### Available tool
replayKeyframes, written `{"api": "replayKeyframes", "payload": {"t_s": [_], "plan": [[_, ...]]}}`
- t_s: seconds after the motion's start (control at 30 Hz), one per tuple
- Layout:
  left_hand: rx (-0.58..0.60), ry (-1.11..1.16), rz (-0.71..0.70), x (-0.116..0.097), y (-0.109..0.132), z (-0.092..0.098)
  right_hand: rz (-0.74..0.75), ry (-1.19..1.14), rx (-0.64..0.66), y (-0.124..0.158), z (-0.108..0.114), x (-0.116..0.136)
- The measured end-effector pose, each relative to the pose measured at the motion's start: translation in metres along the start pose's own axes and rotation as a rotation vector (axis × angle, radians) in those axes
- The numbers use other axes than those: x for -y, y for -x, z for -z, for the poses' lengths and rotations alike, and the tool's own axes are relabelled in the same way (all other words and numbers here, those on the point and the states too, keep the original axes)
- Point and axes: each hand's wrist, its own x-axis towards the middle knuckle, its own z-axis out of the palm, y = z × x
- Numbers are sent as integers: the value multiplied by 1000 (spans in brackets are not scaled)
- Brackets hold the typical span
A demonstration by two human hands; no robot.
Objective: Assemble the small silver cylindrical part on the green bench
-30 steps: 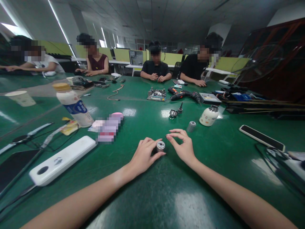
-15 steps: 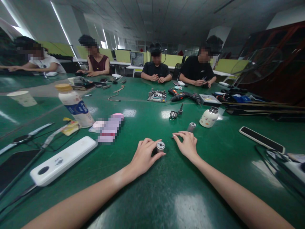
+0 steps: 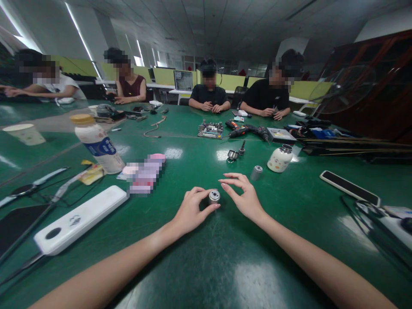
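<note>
Through the head camera I see the green table (image 3: 180, 266) crowded at its left with a white oblong device (image 3: 82, 219) and a yellow-capped drink bottle (image 3: 96, 148). Farther out I pick out a circuit board (image 3: 210, 129) and power drills (image 3: 240, 129), with 4 people seated beyond. A steel cap with a ring (image 3: 232, 155), a 2nd metal cylinder (image 3: 256, 172) and a cream patterned flask (image 3: 280, 159) stand past the right hand (image 3: 243, 195), which lies between the 2nd cylinder and the steel cylinder (image 3: 214, 196) at the left hand (image 3: 193, 210). That steel cylinder sits upright on the table in front of me, long axis vertical, its holed end face up. I see the left thumb and index finger curved round it, parted by about its width. The right thumb and fingers are bent with their tips close together, just beside it; I cannot tell whether they pinch anything small.
</note>
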Motion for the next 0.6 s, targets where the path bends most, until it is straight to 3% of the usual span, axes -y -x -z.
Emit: {"api": "replayKeyframes", "payload": {"t_s": [0.13, 0.3, 0.6], "plan": [[18, 20, -2, 0, 0, 1, 69, 29, 98, 1, 3, 15], [31, 35, 11, -1, -1, 2, 56, 61, 169, 4, 1, 12], [58, 27, -13, -3, -1, 3, 46, -11, 140, 6, -3, 10]]}}
